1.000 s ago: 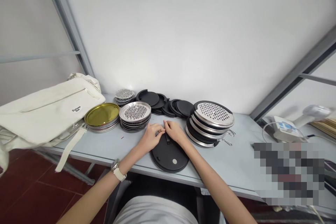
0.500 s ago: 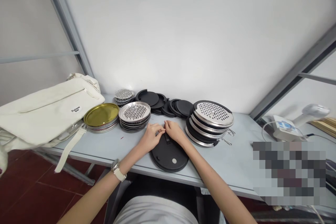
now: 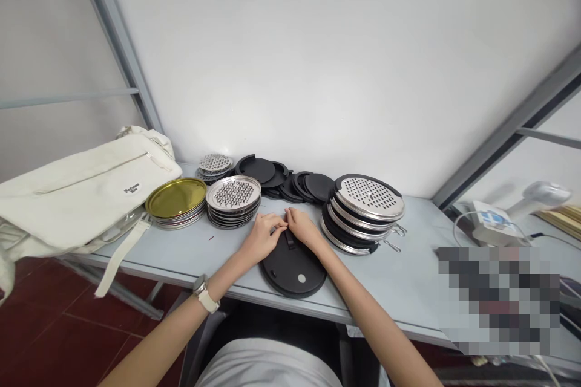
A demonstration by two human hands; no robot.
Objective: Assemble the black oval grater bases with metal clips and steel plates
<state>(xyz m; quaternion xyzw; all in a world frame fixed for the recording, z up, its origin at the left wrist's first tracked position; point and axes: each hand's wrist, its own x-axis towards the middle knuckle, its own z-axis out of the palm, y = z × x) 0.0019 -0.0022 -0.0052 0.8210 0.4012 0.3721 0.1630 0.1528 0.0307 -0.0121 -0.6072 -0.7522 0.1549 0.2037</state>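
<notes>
"What has moved since the earlier frame?"

"Very little. The left hand [image 3: 263,234] and right hand [image 3: 303,228] are in almost the same place at mid-frame, with just a slight shift of the fingertips."

"Where is the black disc [image 3: 290,272] from them?"

"At lower centre, flat on the bench [image 3: 399,290]. The fingers meet over its upper edge, so most of it lies below them in the picture. It's round, so no clear long axis; its dark strap [image 3: 290,243] runs down from the fingertips. Both hands are about equally near, and the right forearm crosses its right edge."

"How closed are they?"

"Left thumb and forefinger are pinched together; anything between them is hidden. The right fingers bend close together, thumb out of sight, so I can't tell its grip."

"Any containers?"

"The white bag [image 3: 91,181] at left; its contents don't show. Beside it sit the gold-topped stack [image 3: 177,198], its top piece shallow and rimmed, and the grater discs [image 3: 233,195]. Right of centre, the tall stack [image 3: 370,196] layers perforated metal with black rings."
</notes>
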